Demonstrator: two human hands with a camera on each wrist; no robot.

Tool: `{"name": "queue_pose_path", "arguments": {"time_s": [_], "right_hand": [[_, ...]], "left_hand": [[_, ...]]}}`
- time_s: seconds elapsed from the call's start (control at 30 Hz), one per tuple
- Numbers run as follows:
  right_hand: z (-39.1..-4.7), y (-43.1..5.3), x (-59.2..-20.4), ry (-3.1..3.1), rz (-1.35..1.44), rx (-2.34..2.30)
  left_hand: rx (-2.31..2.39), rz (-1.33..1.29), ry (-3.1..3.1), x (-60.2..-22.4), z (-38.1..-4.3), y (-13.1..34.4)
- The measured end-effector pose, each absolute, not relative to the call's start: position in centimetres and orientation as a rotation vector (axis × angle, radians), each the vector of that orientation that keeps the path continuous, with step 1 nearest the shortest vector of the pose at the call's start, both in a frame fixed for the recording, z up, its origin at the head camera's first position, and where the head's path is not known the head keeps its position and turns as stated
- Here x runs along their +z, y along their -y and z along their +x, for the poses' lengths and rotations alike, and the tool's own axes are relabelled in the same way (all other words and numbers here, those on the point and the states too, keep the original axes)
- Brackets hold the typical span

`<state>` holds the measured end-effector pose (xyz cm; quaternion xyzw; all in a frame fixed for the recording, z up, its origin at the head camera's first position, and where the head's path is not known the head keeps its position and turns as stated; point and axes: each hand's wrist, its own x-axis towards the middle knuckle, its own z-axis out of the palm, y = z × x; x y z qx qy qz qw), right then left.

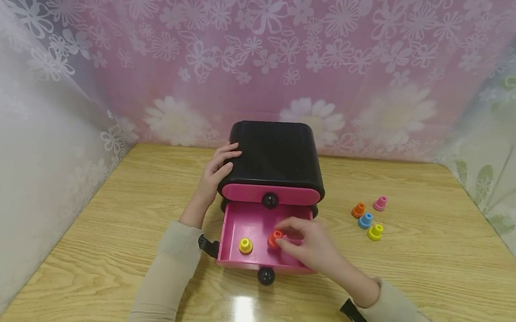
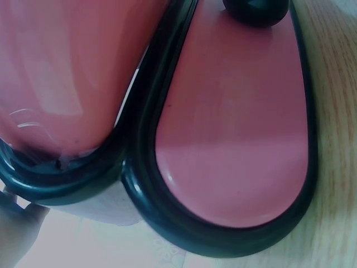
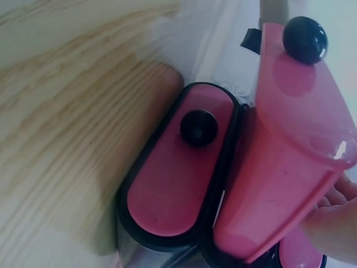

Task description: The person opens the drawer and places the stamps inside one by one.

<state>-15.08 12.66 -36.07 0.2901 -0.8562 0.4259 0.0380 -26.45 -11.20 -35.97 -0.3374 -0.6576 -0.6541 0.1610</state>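
Head view, lower centre: I see the right hand (image 1: 309,243) pinching a red stepped peg (image 1: 273,238), partly finger-hidden; left hand (image 1: 215,170) rests, ungripping, against the black-shelled drawer unit (image 1: 274,152).

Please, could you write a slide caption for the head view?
Left hand on the black cabinet, right hand holding a red peg at the open pink drawer, where a yellow peg stands.

The wooden table (image 1: 119,220) before me carries a drawer box (image 1: 275,149); on my right of it stand four pegs (image 1: 365,221).
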Motion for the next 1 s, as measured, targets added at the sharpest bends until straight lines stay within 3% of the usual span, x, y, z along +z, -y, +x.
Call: {"name": "queue_pose_path", "arguments": {"time_s": [0.33, 1.0], "right_hand": [[-15.0, -12.1, -36.8, 2.626, 0.985, 1.34], [-14.9, -11.9, -37.1, 2.699, 1.039, 1.089]], "left_hand": [[-1.846, -0.965, 1.867, -36.6, -27.0, 11.3], [-1.815, -0.954, 1.901, -34.2, -24.6, 10.7]]}}
